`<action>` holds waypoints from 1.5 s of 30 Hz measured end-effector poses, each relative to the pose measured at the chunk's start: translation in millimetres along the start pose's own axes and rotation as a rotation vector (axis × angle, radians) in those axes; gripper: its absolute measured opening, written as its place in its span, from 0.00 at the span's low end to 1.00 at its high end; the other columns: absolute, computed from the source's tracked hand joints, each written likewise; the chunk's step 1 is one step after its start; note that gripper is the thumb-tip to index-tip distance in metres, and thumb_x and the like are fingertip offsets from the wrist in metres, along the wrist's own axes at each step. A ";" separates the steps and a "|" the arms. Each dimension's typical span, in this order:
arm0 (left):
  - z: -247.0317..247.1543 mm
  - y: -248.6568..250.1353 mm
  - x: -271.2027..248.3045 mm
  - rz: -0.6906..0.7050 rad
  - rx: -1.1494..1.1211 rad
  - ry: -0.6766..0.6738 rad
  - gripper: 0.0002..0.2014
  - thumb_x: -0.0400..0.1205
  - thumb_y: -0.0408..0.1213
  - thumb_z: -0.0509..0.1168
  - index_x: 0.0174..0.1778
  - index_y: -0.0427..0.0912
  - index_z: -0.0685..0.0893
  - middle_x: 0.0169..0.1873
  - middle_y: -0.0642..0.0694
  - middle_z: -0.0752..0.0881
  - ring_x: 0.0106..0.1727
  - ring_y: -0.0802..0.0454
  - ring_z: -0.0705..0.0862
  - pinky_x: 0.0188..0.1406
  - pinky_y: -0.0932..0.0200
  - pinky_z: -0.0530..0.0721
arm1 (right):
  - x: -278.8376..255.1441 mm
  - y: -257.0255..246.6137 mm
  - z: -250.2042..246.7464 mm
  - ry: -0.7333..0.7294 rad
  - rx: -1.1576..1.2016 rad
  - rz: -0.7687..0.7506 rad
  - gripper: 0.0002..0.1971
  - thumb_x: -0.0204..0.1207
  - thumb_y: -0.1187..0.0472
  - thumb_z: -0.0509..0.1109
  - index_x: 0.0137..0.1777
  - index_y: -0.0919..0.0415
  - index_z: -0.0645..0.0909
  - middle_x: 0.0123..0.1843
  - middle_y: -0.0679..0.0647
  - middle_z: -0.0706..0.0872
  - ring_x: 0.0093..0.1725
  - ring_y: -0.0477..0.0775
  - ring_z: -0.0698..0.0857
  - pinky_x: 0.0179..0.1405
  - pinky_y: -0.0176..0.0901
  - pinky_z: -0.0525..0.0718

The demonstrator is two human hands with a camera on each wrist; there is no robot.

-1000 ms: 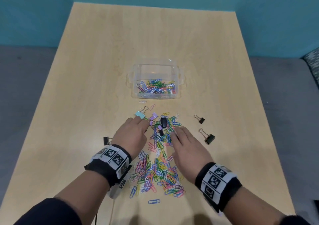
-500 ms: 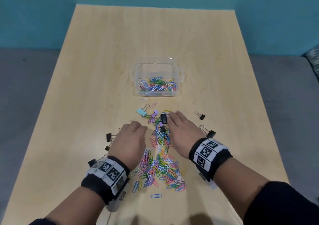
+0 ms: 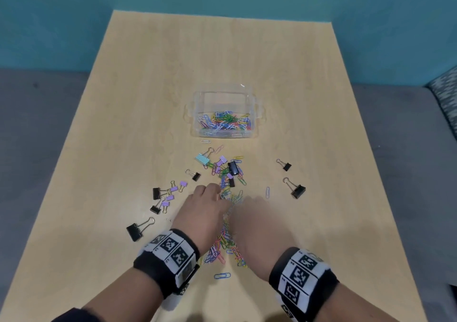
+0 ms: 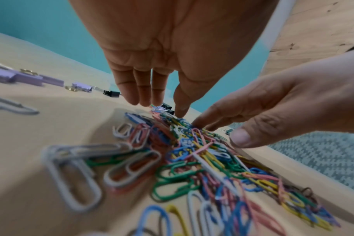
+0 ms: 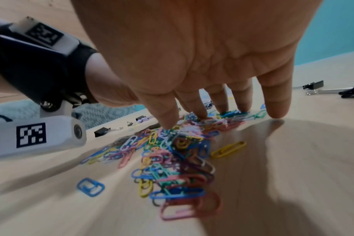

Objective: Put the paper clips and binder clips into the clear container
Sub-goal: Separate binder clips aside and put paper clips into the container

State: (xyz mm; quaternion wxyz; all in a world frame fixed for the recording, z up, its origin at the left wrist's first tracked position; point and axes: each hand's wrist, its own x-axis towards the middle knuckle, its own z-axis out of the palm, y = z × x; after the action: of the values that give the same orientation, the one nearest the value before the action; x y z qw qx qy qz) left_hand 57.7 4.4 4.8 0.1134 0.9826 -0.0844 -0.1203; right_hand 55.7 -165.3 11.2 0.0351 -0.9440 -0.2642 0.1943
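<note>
A clear container [image 3: 221, 93] stands at the table's middle with coloured paper clips [image 3: 223, 121] inside. A long pile of loose paper clips [image 3: 226, 237] runs from in front of it toward me. My left hand [image 3: 205, 205] and right hand [image 3: 256, 220] flank the pile's middle. The left wrist view shows my left hand [image 4: 158, 103] with straight fingers pointing down onto the clips. My right hand [image 5: 222, 114] has spread fingers pressing on the pile. Neither holds anything. A teal binder clip [image 3: 202, 159] and a black one [image 3: 233, 168] lie at the pile's far end.
Purple and black binder clips [image 3: 165, 197] are scattered left of my left hand, and a larger black one [image 3: 134, 231] lies nearer. Two black binder clips [image 3: 286, 166] [image 3: 298, 191] lie to the right. The wooden table [image 3: 197, 62] ends at a teal wall.
Both hands have drawn back toward me along the pile and closer together. The right hand left the pile's far end. Binder clips on the left are now uncovered.
</note>
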 end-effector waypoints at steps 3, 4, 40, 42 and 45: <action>-3.1 -0.2 9.1 -0.052 -0.027 0.062 0.18 0.72 0.28 0.64 0.55 0.48 0.83 0.46 0.43 0.79 0.41 0.42 0.75 0.34 0.48 0.80 | 4.0 3.1 -7.1 0.062 0.027 -0.010 0.23 0.74 0.50 0.64 0.67 0.59 0.74 0.69 0.60 0.77 0.72 0.67 0.73 0.61 0.60 0.81; -4.3 -0.1 15.9 -0.052 -0.018 0.081 0.20 0.71 0.27 0.66 0.59 0.47 0.82 0.44 0.43 0.78 0.40 0.42 0.75 0.32 0.49 0.79 | 7.0 3.7 -8.7 0.071 0.030 -0.021 0.23 0.74 0.51 0.64 0.67 0.60 0.74 0.69 0.60 0.77 0.72 0.67 0.73 0.62 0.59 0.80; -27.1 -58.1 37.5 -0.309 -0.111 0.254 0.10 0.79 0.33 0.61 0.53 0.42 0.85 0.48 0.39 0.81 0.47 0.37 0.78 0.41 0.45 0.81 | 90.5 27.4 -50.8 0.103 -0.063 -0.122 0.19 0.71 0.69 0.66 0.62 0.57 0.73 0.58 0.58 0.79 0.53 0.62 0.76 0.41 0.51 0.73; -22.8 -54.1 44.7 -0.168 0.019 0.187 0.16 0.79 0.33 0.62 0.61 0.47 0.83 0.58 0.39 0.81 0.54 0.36 0.76 0.47 0.44 0.82 | 102.5 28.4 -56.7 0.060 -0.138 -0.173 0.23 0.69 0.69 0.67 0.64 0.57 0.71 0.61 0.58 0.77 0.55 0.63 0.75 0.42 0.51 0.73; -15.7 -53.3 50.0 -0.116 0.129 0.091 0.18 0.79 0.35 0.61 0.66 0.50 0.80 0.65 0.40 0.78 0.59 0.36 0.75 0.50 0.44 0.81 | 114.2 26.7 -62.4 -0.007 -0.258 -0.247 0.23 0.68 0.69 0.67 0.64 0.59 0.71 0.60 0.58 0.76 0.56 0.63 0.74 0.42 0.51 0.70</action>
State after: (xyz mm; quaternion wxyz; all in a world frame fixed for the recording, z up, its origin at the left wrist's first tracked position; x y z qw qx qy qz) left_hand 116.9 49.0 -4.1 0.0467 0.9955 -0.0297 -0.0764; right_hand 182.3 -127.4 24.4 -0.0638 -0.9004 -0.4010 0.1565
